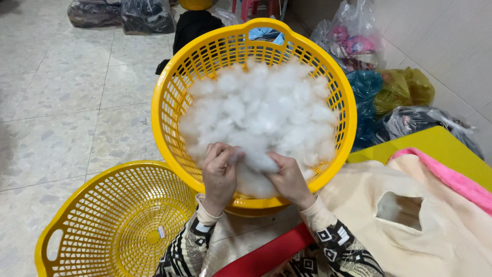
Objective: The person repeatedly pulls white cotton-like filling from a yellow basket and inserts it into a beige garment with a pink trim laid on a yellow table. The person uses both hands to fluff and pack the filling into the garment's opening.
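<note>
Both hands work at the near edge of a yellow plastic basket (169, 102) heaped with white polyester stuffing (261, 110). The left hand (219, 174) is curled closed, its fingers pinching a wad of the fluff, and the right hand (289, 179) is likewise closed around the same clump (254, 163), so the fibre is caught between the two fists just inside the rim. This looks like the pulling-apart step: a tuft gathered from the pile and gripped from both sides. The next move seems to call for a firm hold and an outward tug without dragging the whole mass over the rim. A second, empty yellow basket (110, 225) sits at lower left, and a cream fabric shell (425, 231) with an opening lies to the right.
</note>
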